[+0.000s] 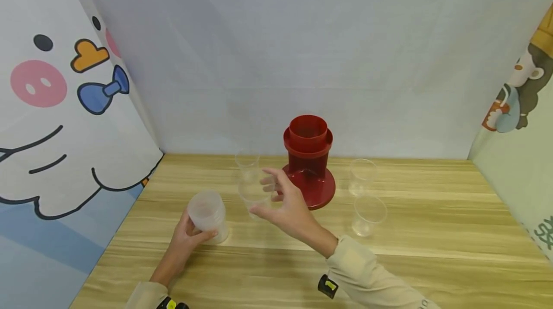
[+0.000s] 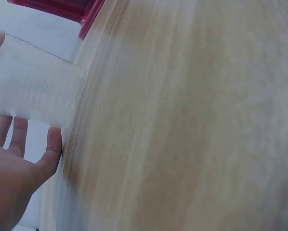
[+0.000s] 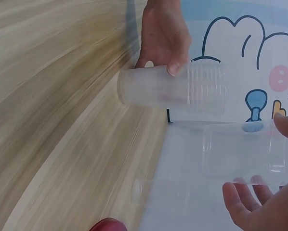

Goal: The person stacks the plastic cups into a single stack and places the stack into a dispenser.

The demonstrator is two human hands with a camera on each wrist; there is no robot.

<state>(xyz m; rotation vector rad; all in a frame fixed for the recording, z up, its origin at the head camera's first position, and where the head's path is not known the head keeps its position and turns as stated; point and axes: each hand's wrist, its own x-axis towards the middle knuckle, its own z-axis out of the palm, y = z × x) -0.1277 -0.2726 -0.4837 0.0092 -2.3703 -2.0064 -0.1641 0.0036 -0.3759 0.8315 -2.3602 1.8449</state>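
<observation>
My left hand (image 1: 183,242) grips a stack of clear plastic cups (image 1: 207,210), mouths up, low over the table at the left. Stacked rims show as close rings on the stack (image 3: 173,89) in the right wrist view. With thumb and fingers spread round it, my right hand (image 1: 287,206) holds a single clear plastic cup (image 1: 250,196), mouth up and raised off the table. That cup (image 3: 240,151) is just beyond the stack's top in the right wrist view. Another clear cup (image 1: 247,161) stands behind it, partly hidden.
Behind my right hand stands a red plastic piece (image 1: 308,148) with a round base and wide collar. Two clear cups, a rear one (image 1: 363,174) and a nearer one (image 1: 369,210), stand right of it. A pale cloth wall (image 1: 276,59) borders the wooden table (image 1: 432,213).
</observation>
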